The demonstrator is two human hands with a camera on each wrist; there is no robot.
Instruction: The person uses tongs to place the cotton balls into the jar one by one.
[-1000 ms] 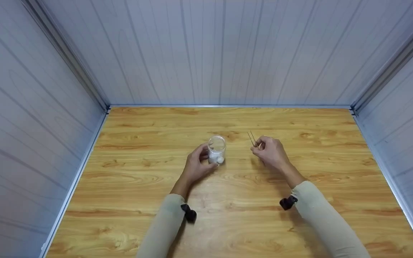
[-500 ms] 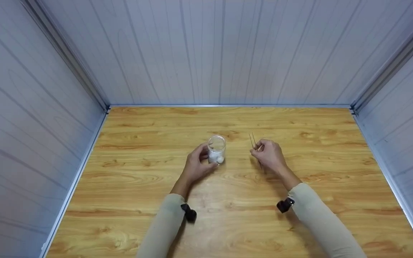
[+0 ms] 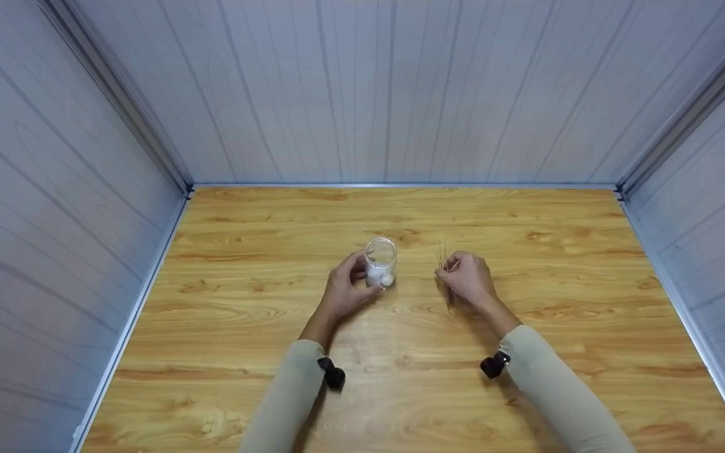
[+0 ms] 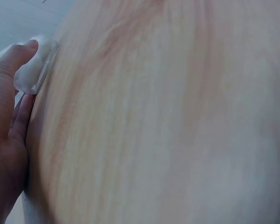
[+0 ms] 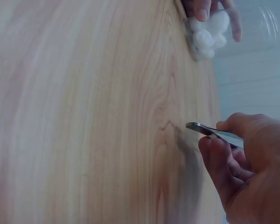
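Observation:
A clear jar (image 3: 381,250) stands upright on the wood-grain table, its top open. White cotton balls (image 5: 204,39) lie at its bottom. My left hand (image 3: 345,292) grips the jar from the left side, thumb near its base; the left wrist view shows the thumb against the jar wall. To the right of the jar, apart from it, my right hand (image 3: 474,280) pinches metal tweezers (image 3: 443,253) between thumb and fingers. Their two thin prongs stand apart and point toward the back wall. In the right wrist view the tweezers' joined end (image 5: 196,126) sticks out above the table.
Pale panel walls (image 3: 362,94) enclose the table (image 3: 262,220) at the back and on both sides. A small black camera (image 3: 332,374) sits on the left wrist, and another black camera (image 3: 494,365) on the right.
My right hand has shifted slightly left and toward me. The tweezers have turned from leaning left to pointing nearly straight at the back wall. Left hand and jar have stayed put.

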